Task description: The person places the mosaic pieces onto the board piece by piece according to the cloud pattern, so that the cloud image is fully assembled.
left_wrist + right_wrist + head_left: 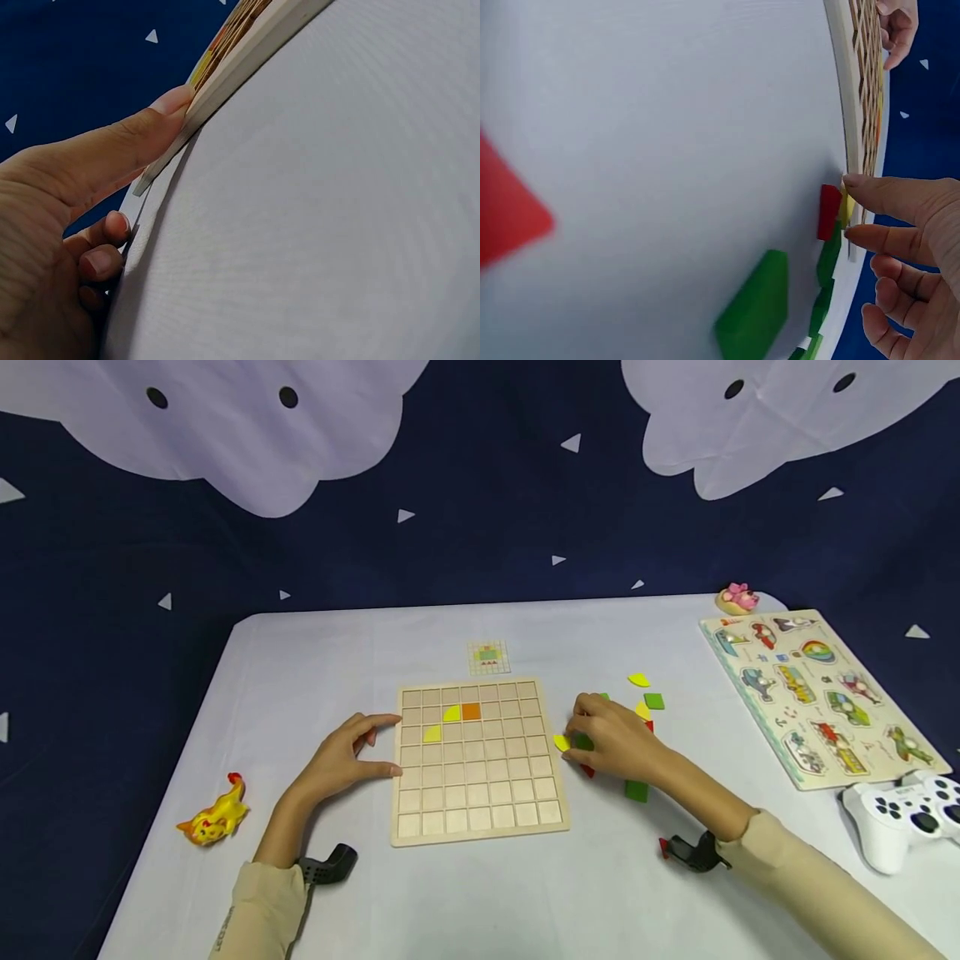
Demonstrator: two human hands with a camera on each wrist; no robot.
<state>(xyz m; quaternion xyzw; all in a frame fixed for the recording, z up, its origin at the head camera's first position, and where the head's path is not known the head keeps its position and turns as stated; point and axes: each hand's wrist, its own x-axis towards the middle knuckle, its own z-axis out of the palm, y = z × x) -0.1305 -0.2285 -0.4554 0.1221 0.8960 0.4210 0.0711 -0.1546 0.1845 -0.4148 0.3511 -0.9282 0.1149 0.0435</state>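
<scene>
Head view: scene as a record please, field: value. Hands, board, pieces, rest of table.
left hand: thumb and index fingertip touch the left edge of the grid board
right hand: pinches a yellow piece by the board's right edge
on board: two yellow quarter-rounds, one orange square
loose pieces: green, red, yellow; right of board
beyond board: small pattern card
table left: yellow toy
table right: picture puzzle, white game controller, pink figurine

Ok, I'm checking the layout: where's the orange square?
In the head view, the orange square sits upper-centre on the board, directly right of a yellow quarter-circle.
</scene>
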